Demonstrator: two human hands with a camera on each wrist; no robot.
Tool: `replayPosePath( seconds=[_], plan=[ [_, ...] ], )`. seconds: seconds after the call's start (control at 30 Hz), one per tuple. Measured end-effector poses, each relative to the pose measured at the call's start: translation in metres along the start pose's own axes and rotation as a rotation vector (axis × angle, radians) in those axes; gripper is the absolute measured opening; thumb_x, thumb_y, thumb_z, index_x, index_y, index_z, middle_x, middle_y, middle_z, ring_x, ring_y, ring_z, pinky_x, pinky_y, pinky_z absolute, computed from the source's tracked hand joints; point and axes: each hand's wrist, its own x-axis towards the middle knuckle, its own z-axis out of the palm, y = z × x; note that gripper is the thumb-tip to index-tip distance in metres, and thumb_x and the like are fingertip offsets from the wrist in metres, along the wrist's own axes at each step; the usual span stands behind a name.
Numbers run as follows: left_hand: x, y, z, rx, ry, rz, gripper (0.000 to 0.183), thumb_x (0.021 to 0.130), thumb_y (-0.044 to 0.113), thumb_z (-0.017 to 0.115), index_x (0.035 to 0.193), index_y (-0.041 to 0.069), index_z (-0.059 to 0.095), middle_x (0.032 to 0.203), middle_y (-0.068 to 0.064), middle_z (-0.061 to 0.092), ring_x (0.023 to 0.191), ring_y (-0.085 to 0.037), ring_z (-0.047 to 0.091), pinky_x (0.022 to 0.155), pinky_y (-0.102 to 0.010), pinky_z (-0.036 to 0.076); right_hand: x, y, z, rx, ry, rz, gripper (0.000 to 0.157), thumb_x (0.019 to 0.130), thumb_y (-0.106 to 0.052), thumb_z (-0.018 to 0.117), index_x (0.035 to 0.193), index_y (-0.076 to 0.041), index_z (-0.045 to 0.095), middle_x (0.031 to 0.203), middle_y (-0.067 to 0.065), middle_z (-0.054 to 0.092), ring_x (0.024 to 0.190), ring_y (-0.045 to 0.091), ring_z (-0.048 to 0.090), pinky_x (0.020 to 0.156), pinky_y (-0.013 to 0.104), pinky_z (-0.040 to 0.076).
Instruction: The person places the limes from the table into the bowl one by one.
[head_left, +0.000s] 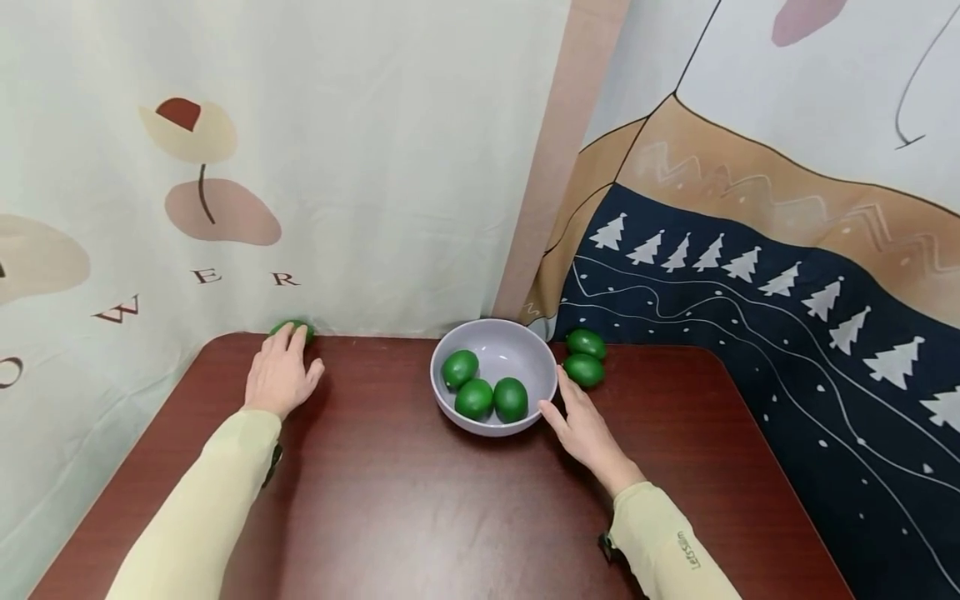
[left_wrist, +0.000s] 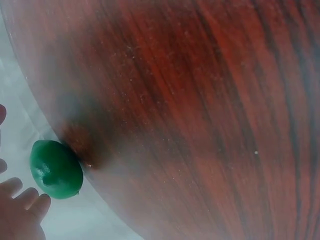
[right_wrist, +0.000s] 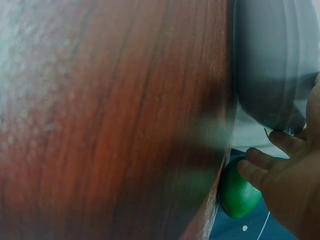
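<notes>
A green lime [head_left: 298, 327] lies at the table's back left edge, and my left hand [head_left: 282, 373] reaches over it with the thumb spread away. In the left wrist view the fingers sit close beside this lime [left_wrist: 56, 169], not wrapped round it; contact is unclear. A pale purple bowl [head_left: 495, 331] near the back middle holds several limes [head_left: 474, 399]. My right hand [head_left: 588, 429] is against the bowl's right side, thumb near the rim and fingers extended along the outside. In the right wrist view those fingers lie between the bowl [right_wrist: 275, 55] and a lime [right_wrist: 239, 192].
Right of the bowl, two more limes [head_left: 584, 370] lie near the back edge, close to my right fingers. The brown wooden table [head_left: 405, 500] ends at a pale curtain [head_left: 360, 208] behind and a dark blue patterned cloth [head_left: 697, 308] on the right.
</notes>
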Motion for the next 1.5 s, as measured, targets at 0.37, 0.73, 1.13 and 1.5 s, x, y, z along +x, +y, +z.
replayPosePath(
  seconds=[0.37,0.73,1.13,1.5],
  plan=[
    [0.01,-0.007,-0.001,0.005,-0.009,-0.041,0.066,0.096,0.02,0.059,0.15,-0.01,0.035,0.153,-0.038,0.028,0.134,-0.06,0.031,0.103,-0.074,0.033,0.001,0.001,-0.001,-0.013,0.008,-0.018,0.076,0.107,-0.038,0.055,0.163,0.001,0.021,0.167,0.022,0.027,0.153,0.042,0.028,0.122,0.059,0.027],
    [0.015,-0.015,-0.003,-0.008,-0.059,-0.083,0.07,0.096,0.021,0.059,0.152,-0.011,0.032,0.154,-0.039,0.025,0.135,-0.06,0.029,0.103,-0.074,0.032,0.002,0.003,-0.001,-0.015,0.001,-0.019,0.075,0.107,-0.036,0.055,0.164,-0.001,0.021,0.167,0.021,0.027,0.153,0.04,0.028,0.122,0.059,0.026],
    [0.02,-0.024,0.0,-0.054,-0.094,-0.139,0.071,0.098,0.024,0.055,0.153,-0.012,0.028,0.155,-0.04,0.023,0.135,-0.062,0.028,0.104,-0.075,0.03,0.003,0.002,0.0,-0.023,0.013,-0.027,0.074,0.107,-0.034,0.056,0.163,0.0,0.022,0.167,0.021,0.027,0.153,0.04,0.029,0.123,0.058,0.026],
    [0.024,-0.026,0.003,-0.104,-0.102,-0.168,0.073,0.096,0.023,0.053,0.154,-0.013,0.026,0.156,-0.042,0.021,0.136,-0.064,0.026,0.107,-0.075,0.028,0.002,0.0,-0.001,-0.004,0.01,-0.014,0.074,0.107,-0.035,0.056,0.164,-0.002,0.021,0.168,0.02,0.026,0.154,0.04,0.028,0.123,0.058,0.025]
  ],
)
